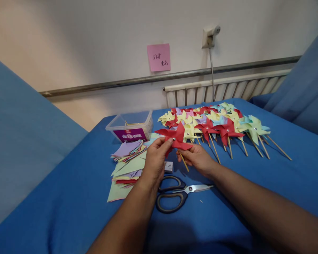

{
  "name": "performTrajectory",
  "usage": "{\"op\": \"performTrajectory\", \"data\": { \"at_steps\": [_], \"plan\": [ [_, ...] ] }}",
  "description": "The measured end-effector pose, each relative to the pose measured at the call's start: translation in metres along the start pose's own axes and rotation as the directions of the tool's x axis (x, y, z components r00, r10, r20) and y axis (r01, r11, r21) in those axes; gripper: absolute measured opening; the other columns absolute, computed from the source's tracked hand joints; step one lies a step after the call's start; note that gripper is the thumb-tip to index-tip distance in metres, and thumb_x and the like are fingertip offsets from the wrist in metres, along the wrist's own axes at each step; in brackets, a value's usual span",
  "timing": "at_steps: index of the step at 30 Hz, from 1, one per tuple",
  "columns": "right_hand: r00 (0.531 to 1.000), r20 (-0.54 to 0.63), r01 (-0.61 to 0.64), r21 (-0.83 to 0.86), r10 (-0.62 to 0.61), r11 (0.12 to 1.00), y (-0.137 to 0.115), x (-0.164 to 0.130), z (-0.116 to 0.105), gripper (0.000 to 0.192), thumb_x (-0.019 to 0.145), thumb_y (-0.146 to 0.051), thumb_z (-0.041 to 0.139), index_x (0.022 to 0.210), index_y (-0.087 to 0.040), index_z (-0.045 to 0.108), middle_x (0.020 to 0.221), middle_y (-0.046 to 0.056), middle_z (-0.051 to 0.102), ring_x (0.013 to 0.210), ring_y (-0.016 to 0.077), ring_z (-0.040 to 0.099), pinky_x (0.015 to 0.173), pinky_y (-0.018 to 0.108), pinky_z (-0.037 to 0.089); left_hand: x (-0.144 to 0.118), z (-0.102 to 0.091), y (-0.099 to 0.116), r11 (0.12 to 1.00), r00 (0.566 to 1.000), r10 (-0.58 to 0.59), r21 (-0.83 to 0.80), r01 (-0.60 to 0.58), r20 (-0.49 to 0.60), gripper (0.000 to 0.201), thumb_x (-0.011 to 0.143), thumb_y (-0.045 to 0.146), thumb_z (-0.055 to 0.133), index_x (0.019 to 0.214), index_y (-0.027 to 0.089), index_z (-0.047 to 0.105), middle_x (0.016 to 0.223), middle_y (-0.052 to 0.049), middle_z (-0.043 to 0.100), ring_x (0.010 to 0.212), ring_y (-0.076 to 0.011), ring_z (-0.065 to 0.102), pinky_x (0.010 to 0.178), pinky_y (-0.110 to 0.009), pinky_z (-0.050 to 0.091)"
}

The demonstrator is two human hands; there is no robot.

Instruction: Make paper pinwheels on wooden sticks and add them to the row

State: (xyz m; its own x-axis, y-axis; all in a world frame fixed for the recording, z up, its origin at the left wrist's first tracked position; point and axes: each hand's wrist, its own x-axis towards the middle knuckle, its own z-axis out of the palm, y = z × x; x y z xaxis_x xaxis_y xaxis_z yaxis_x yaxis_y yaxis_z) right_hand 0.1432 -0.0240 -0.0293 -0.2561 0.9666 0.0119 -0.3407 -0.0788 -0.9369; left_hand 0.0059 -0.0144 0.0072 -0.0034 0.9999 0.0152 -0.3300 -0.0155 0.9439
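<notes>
A red paper pinwheel [178,134] with a pin at its centre is held up between my hands, its thin wooden stick [184,163] slanting down to the right. My left hand [157,155] grips it from the left, thumb pressed beside the pin. On the other side my right hand [198,158] closes its fingers at the lower right blade near the stick; the exact grip is partly hidden. Below both hands lie dark-handled scissors [172,201], blades pointing right. A small white box [168,166] shows behind my left wrist.
Many finished pinwheels [228,129] in several colours lie at the back right. A clear plastic tub [116,121] with sticks stands at the back left, before stacks of coloured paper [127,148]. Everything rests on a blue cloth [76,197]. A radiator [228,86] lines the wall.
</notes>
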Motion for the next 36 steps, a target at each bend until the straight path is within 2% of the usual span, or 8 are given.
{"op": "performTrajectory", "data": {
  "at_steps": [3,7,12,15,22,25,31,36],
  "plan": [
    [1.000,0.011,0.025,-0.008,-0.025,1.000,0.003,-0.002,0.002,0.038,0.068,-0.051,0.078,0.080,-0.018,0.065,0.058,-0.002,0.064,0.038,0.0052,0.038,0.039,0.021,0.024,-0.001,0.000,-0.002,1.000,1.000,0.007,0.025,-0.007,0.006,0.022,0.065,0.028,0.081,0.076,0.013,0.069,0.072,-0.001,0.068,0.064,-0.0108,0.059,0.067,-0.024,0.046],
    [0.998,0.068,0.006,-0.026,-0.004,1.000,0.006,-0.001,-0.003,0.037,0.071,-0.052,0.076,0.082,-0.018,0.065,0.069,0.000,0.068,0.041,0.0055,0.044,0.041,0.021,0.029,-0.002,0.001,0.000,1.000,1.000,-0.016,-0.025,0.015,-0.021,0.021,0.064,0.027,0.081,0.075,0.013,0.069,0.070,-0.001,0.068,0.061,-0.0100,0.057,0.064,-0.023,0.045],
    [0.996,-0.071,0.060,0.072,-0.055,0.996,0.002,0.007,-0.017,0.033,0.070,-0.050,0.077,0.082,-0.020,0.069,0.076,0.000,0.068,0.051,0.0071,0.049,0.050,0.022,0.037,-0.001,0.001,0.004,0.994,0.997,-0.081,-0.069,0.080,-0.015,0.023,0.062,0.025,0.082,0.078,0.014,0.071,0.073,-0.002,0.069,0.063,-0.0108,0.059,0.067,-0.024,0.047],
    [0.993,-0.075,0.102,0.138,-0.092,0.985,-0.003,0.007,-0.020,0.031,0.069,-0.046,0.080,0.084,-0.021,0.070,0.082,0.000,0.069,0.061,0.0093,0.053,0.055,0.023,0.040,-0.002,0.002,0.002,0.986,0.987,-0.157,-0.058,0.159,0.040,0.025,0.062,0.025,0.083,0.081,0.013,0.072,0.075,-0.004,0.071,0.066,-0.0124,0.062,0.069,-0.025,0.049],
    [0.989,-0.105,0.118,0.183,-0.100,0.976,-0.004,0.005,-0.017,0.030,0.064,-0.039,0.085,0.071,-0.020,0.063,0.061,-0.005,0.058,0.054,0.0083,0.044,0.052,0.022,0.033,-0.006,0.004,-0.004,0.962,0.955,-0.268,-0.025,0.273,0.127,0.027,0.062,0.026,0.084,0.084,0.012,0.073,0.078,-0.006,0.072,0.066,-0.0126,0.063,0.068,-0.025,0.048],
    [0.990,-0.129,0.084,0.230,-0.055,0.969,-0.003,0.005,-0.016,0.032,0.063,-0.038,0.086,0.069,-0.020,0.060,0.060,-0.006,0.057,0.052,0.0076,0.042,0.052,0.022,0.032,-0.007,0.004,-0.005,0.960,0.947,-0.270,-0.023,0.278,0.173,0.026,0.065,0.027,0.083,0.085,0.013,0.074,0.080,-0.007,0.073,0.070,-0.0136,0.064,0.070,-0.025,0.049],
    [0.992,-0.126,0.063,0.325,-0.023,0.943,-0.009,0.005,-0.017,0.031,0.065,-0.042,0.084,0.075,-0.020,0.064,0.065,-0.005,0.059,0.052,0.0070,0.042,0.051,0.022,0.033,-0.006,0.005,-0.003,0.957,0.951,-0.269,-0.065,0.281,0.153,0.027,0.062,0.024,0.084,0.084,0.013,0.074,0.077,-0.006,0.072,0.067,-0.0130,0.063,0.068,-0.024,0.050],
    [0.991,-0.133,0.051,0.304,-0.011,0.951,-0.014,0.004,-0.017,0.030,0.066,-0.039,0.084,0.073,-0.020,0.061,0.062,-0.007,0.055,0.050,0.0054,0.041,0.050,0.020,0.036,-0.008,0.005,-0.001,0.951,0.935,-0.297,-0.022,0.307,0.195,0.021,0.063,0.024,0.083,0.078,0.013,0.074,0.072,-0.005,0.071,0.064,-0.0123,0.062,0.065,-0.023,0.048]
  ]
}}
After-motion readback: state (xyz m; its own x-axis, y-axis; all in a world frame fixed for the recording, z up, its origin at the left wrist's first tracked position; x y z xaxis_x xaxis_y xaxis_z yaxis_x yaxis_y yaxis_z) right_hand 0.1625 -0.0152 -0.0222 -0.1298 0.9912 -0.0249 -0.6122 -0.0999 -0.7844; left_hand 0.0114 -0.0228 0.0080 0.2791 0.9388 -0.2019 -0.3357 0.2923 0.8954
